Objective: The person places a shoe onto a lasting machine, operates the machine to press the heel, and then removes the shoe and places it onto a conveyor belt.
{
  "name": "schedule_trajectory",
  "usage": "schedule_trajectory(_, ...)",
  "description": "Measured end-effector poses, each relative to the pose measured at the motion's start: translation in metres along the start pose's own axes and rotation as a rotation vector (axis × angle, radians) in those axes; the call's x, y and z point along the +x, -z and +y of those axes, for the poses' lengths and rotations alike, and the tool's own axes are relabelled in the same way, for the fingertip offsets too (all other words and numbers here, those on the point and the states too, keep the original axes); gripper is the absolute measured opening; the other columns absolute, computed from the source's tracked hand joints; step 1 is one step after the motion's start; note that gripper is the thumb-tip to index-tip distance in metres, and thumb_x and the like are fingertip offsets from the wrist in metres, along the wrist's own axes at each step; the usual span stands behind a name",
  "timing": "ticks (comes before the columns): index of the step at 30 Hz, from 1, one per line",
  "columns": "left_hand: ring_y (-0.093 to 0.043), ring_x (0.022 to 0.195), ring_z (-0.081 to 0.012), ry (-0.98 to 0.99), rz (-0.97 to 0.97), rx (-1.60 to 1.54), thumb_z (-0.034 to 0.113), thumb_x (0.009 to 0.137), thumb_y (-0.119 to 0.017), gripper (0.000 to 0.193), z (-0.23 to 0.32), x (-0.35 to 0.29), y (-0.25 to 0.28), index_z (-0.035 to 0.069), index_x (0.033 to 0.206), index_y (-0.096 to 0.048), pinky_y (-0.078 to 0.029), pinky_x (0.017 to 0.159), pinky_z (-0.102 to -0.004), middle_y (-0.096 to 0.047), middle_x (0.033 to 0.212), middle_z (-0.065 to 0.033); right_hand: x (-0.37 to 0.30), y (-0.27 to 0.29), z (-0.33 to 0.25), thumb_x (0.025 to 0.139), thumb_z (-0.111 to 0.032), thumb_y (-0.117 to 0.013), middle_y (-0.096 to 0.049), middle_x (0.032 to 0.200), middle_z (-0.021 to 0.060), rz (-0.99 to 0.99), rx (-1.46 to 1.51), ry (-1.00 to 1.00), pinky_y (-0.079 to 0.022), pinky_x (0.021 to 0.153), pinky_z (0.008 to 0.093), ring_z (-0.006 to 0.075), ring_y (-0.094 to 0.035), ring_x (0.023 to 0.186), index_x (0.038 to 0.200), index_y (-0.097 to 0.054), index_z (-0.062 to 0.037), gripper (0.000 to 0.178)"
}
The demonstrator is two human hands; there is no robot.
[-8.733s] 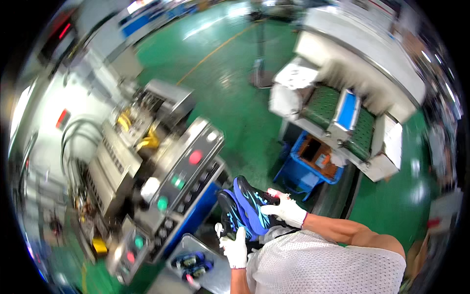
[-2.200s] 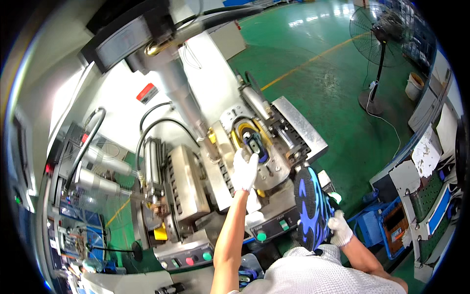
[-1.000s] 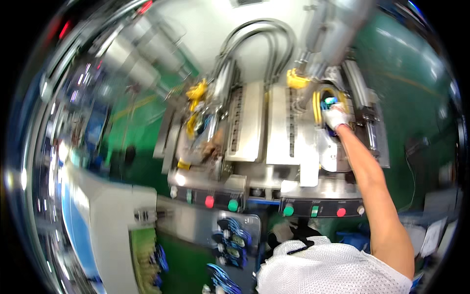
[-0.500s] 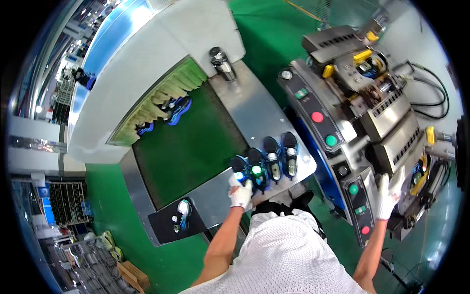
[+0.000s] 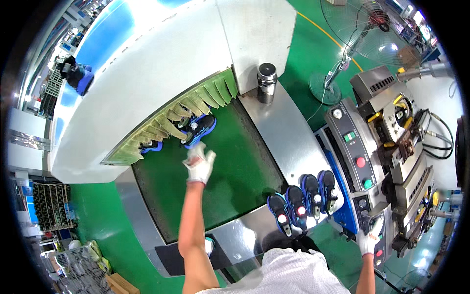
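Note:
My left hand (image 5: 199, 164), in a white glove, reaches over the green conveyor belt (image 5: 230, 191). Its fingers are apart and hold nothing. Just beyond the fingertips lies a black sneaker with a blue sole (image 5: 200, 128), beside another shoe partly under the curtain flaps. My right hand (image 5: 369, 240), also gloved, is open at the control panel of the machine (image 5: 362, 202), with fingers stretched out; whether it touches a button I cannot tell. Between the hands, several black and blue shoes (image 5: 296, 202) stand in a row on the metal ledge.
Green curtain flaps (image 5: 191, 105) hang at the white housing's opening, with another shoe (image 5: 151, 146) under them. A steel flask (image 5: 267, 83) stands on the metal ledge (image 5: 279, 122). A black mat (image 5: 171, 259) lies near my left arm. Behind the machine stands a fan (image 5: 325, 89).
My left hand has left the row of shoes and moved forward and left over the belt. My right hand has come back from the machine's far side to its panel. The view has shifted.

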State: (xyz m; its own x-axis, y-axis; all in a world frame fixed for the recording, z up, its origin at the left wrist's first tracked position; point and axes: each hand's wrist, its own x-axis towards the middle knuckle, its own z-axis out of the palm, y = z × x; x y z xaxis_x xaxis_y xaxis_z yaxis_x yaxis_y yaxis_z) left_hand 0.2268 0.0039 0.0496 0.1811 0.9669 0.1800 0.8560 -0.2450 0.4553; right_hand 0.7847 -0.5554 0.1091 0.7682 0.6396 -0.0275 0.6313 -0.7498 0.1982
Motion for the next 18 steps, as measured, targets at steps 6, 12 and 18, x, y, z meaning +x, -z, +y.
schedule_trajectory(6, -0.065, 0.109, -0.0383, 0.042, -0.069, 0.22, 0.04, 0.076, -0.082, 0.057, -0.078, 0.122, -0.024, 0.011, 0.121, -0.062, -0.05, 0.093, -0.0513, -0.069, 0.112, -0.0174, -0.079, 0.012, -0.033, 0.077, -0.023, -0.083, -0.035, 0.159, 0.0271, -0.327, -0.054, -0.088, -0.037, 0.115, 0.0457, 0.0372, -0.039, 0.147, 0.16, -0.019, -0.0024, 0.107)
schedule_trajectory(12, -0.069, 0.102, -0.035, 0.139, -0.229, 0.288, 0.044, 0.074, -0.081, 0.051, -0.041, 0.078, -0.061, 0.014, 0.11, -0.061, -0.05, 0.087, -0.0545, -0.072, 0.105, -0.0121, -0.092, 0.012, -0.045, 0.075, -0.027, -0.084, -0.064, 0.134, 0.0195, -0.629, 0.311, -0.393, -0.046, 0.107, 0.0383, 0.0335, -0.061, 0.125, 0.15, -0.04, -0.001, 0.09)
schedule_trajectory(18, -0.07, 0.098, -0.0365, 0.121, -0.675, 0.242, 0.051, 0.075, -0.077, 0.06, 0.041, -0.031, -0.021, 0.008, 0.113, -0.062, -0.051, 0.086, -0.0542, -0.072, 0.105, -0.0172, -0.053, 0.055, -0.126, 0.085, -0.046, -0.072, -0.055, 0.147, 0.0219, -0.599, 0.428, -0.061, -0.038, 0.115, 0.0436, 0.0366, -0.053, 0.136, 0.147, -0.047, -0.0001, 0.082)
